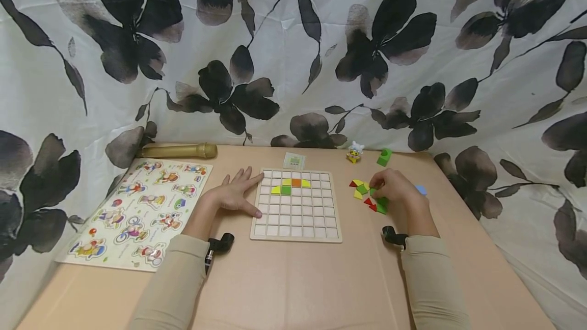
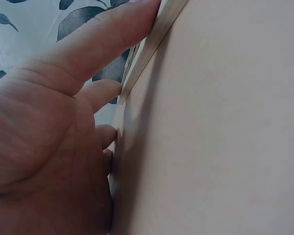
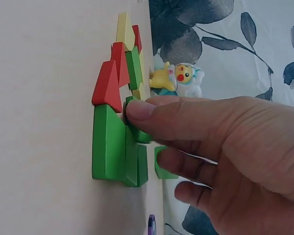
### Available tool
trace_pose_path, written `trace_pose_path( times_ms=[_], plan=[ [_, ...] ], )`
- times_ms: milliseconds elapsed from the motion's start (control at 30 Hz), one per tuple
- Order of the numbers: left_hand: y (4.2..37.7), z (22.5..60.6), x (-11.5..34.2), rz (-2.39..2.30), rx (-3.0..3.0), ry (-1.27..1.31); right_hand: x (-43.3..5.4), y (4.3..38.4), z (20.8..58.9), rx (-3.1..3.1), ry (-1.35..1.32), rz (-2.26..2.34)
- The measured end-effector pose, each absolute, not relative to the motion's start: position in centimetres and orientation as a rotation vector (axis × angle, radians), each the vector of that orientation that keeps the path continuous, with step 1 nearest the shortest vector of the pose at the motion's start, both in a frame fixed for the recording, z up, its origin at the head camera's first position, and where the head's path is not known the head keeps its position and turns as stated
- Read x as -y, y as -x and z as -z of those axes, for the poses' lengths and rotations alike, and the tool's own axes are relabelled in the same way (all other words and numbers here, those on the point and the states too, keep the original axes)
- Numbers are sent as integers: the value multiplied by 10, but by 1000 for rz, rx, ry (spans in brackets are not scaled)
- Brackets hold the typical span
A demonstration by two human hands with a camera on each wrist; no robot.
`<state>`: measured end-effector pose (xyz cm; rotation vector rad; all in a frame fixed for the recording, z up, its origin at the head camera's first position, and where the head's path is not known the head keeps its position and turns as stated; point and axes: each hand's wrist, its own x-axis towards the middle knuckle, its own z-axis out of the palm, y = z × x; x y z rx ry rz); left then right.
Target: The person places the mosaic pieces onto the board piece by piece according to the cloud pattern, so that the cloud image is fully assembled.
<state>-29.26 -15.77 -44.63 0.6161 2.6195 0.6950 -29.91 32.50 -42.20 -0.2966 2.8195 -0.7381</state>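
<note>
My left hand (image 1: 233, 193) lies with fingers spread at the left side of a white grid board (image 1: 298, 220), thumb and forefinger touching its edge. In the board's upper rows sit an orange square piece (image 1: 296, 183), green square pieces (image 1: 286, 190) and yellow pieces (image 1: 275, 190). My right hand (image 1: 400, 193) is over a loose group of red, yellow and green blocks to the right of the board. In the right wrist view its thumb and fingers pinch a green block (image 3: 142, 136); the fingers partly hide it. Red blocks (image 3: 107, 85) and a larger green block (image 3: 108, 142) lie close by.
A small patterned card (image 1: 294, 161) lies behind the board. Farther right stand a small yellow-and-white figurine (image 1: 354, 152) and a green block (image 1: 384, 157). A blue piece (image 1: 421, 190) is beside my right hand. Left are a sticker-like picture sheet (image 1: 137, 208) and a gold cylinder (image 1: 179, 151).
</note>
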Motion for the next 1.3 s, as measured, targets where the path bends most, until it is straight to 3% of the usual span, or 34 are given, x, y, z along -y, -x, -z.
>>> trace_pose_path(
  times_ms=[567, 1000, 1300],
  plan=[
    [294, 446, 158, -698, -2623, -617, -321, 298, 406, -2782, 463, 990],
    [294, 451, 158, -694, -2621, -618, -219, 296, 405, -2493, 464, 1743],
    [293, 450, 161, -693, -2626, -618, -165, 296, 419, -2462, 535, 1729]
  ],
)
